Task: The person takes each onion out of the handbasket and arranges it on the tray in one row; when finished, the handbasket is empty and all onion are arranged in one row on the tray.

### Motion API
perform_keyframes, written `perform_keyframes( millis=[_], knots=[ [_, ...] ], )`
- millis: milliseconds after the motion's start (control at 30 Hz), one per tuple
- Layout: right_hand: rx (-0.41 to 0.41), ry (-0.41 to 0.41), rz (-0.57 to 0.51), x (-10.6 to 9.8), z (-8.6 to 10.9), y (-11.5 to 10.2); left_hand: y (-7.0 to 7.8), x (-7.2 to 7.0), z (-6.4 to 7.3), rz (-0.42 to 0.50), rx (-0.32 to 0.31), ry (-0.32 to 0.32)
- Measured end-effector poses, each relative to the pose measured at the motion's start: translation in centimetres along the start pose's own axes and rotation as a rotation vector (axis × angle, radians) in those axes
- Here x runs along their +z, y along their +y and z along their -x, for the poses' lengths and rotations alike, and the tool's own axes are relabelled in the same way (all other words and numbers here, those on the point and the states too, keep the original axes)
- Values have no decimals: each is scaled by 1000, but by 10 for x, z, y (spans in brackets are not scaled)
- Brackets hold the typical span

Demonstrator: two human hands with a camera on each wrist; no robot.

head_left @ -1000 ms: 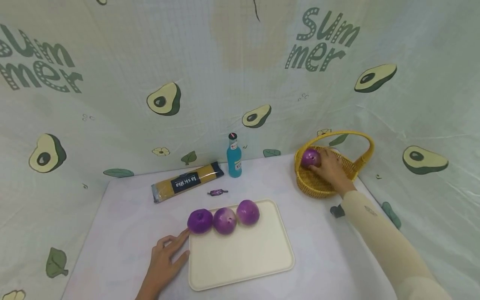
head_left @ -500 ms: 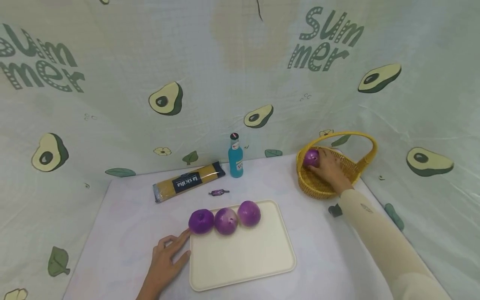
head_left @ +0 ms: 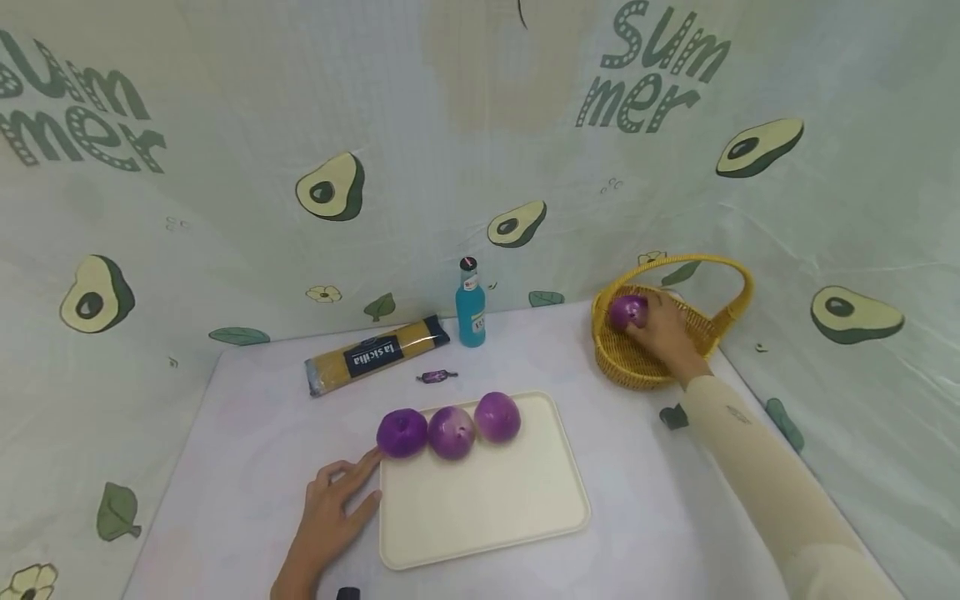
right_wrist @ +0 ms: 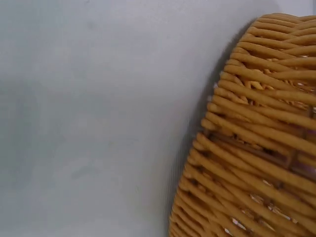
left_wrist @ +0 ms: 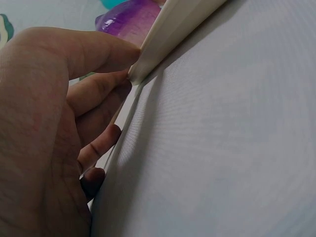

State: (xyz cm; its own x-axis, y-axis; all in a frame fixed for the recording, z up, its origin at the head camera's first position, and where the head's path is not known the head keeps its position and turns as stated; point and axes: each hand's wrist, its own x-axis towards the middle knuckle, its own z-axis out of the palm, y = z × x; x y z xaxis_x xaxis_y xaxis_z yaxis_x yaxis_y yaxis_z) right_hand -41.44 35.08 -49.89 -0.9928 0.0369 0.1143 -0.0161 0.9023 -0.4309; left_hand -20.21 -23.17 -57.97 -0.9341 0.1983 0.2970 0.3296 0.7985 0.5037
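In the head view my right hand [head_left: 663,329] reaches into the yellow wicker basket [head_left: 637,377], thumb and fingers around a round purple onion-like vegetable [head_left: 627,312]. The right wrist view shows the basket's woven side [right_wrist: 261,138]; the hand is out of that view. My left hand [head_left: 330,508] lies at the left edge of the cream tray [head_left: 487,517], index finger at its upper corner and thumb at its side. In the left wrist view the fingertips [left_wrist: 131,52] touch the tray's rim. Three similar purple vegetables [head_left: 452,432] sit in a row along the tray's far edge.
Behind the tray lie a spaghetti packet [head_left: 377,355] and a small purple wrapped candy [head_left: 437,377]. A blue bottle [head_left: 471,304] stands upright near the patterned cloth backdrop [head_left: 420,167]. A small black object [head_left: 348,593] shows at the bottom edge.
The purple vegetable in my right hand has shifted slightly right and turned within the basket. My left hand stays at the tray. The head view has tilted a little.
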Motion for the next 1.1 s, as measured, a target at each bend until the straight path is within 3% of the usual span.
perform_keyframes(
  millis=[167,433,767,1100],
  knots=[
    [-21,-48,28,-1,2,-3,-2,0,2,2,-10,12],
    [41,-97,24,10,10,2,-4,5,12,10,7,16],
    [46,-80,18,8,6,4,0,1,6,4,24,24],
    [31,-44,15,0,4,5,1,0,0,-1,-6,4]
  ],
)
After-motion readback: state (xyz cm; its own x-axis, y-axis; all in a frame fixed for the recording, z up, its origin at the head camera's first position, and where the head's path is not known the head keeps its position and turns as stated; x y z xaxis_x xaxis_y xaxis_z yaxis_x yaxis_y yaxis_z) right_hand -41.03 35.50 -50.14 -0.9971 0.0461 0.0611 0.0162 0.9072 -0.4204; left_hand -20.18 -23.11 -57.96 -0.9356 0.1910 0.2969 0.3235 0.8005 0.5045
